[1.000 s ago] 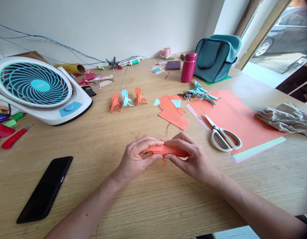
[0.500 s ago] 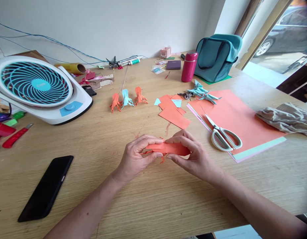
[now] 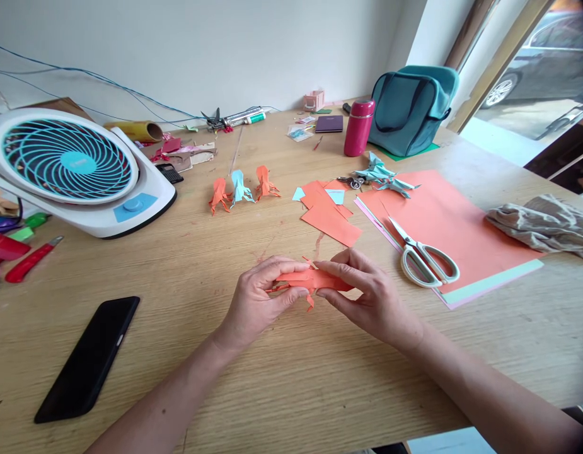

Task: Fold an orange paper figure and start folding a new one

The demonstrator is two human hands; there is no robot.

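An orange origami figure (image 3: pixel 314 279) with thin folded legs sticking out is held level between my hands, just above the wooden table. My left hand (image 3: pixel 263 293) pinches its left end, thumb in front and fingers behind. My right hand (image 3: pixel 367 293) grips the other end the same way, covering part of it. Beyond my hands stand finished-looking paper figures: an orange one (image 3: pixel 220 195), a light blue one (image 3: pixel 241 188) and another orange one (image 3: pixel 266 181). Orange paper scraps (image 3: pixel 331 217) lie behind my right hand.
White-handled scissors (image 3: pixel 426 261) rest on orange sheets (image 3: pixel 490 233) at the right, near a grey cloth (image 3: pixel 544 221). A black phone (image 3: pixel 89 356) and a fan (image 3: pixel 83 170) occupy the left. Farther back are a pink flask (image 3: pixel 359 129), a teal bag (image 3: pixel 409 110) and blue origami figures (image 3: pixel 383 171).
My right fingers have shifted slightly along the orange figure, toward its middle. Its small front leg now sticks out a little farther toward me. My left hand stays put.
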